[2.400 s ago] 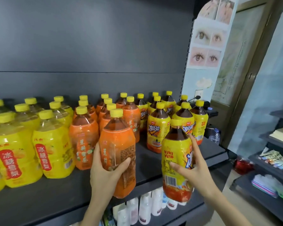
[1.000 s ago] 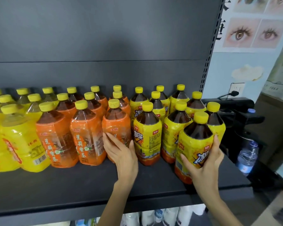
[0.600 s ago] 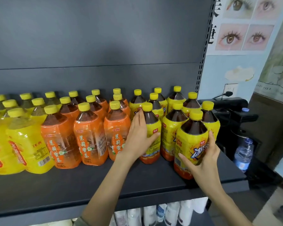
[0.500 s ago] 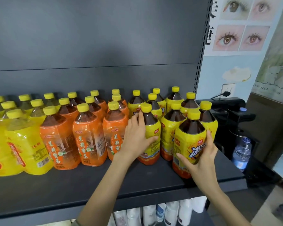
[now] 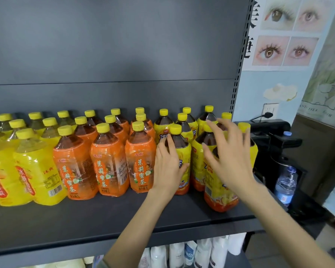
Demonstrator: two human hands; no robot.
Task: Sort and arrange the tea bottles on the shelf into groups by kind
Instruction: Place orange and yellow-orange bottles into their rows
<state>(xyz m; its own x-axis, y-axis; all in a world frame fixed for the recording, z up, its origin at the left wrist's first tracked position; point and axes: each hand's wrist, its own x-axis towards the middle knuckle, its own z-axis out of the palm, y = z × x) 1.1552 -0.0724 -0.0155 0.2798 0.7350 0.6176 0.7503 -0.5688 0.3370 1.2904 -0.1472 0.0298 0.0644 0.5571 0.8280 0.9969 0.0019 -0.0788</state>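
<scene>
My left hand (image 5: 167, 169) cups a black-tea bottle (image 5: 179, 142), fingers up its side and thumb curled across the label. My right hand (image 5: 230, 157) is spread wide and grips nothing. It hovers before the front bottle (image 5: 219, 192), which stands forward of its row, near the shelf (image 5: 104, 219) edge. Just left of my left hand the orange bottles (image 5: 108, 167) stand together, and beyond them the pale ones (image 5: 37, 171). I judge the sorting nearly done. The three kinds look grouped, and only squaring the rows under my hands remains.
</scene>
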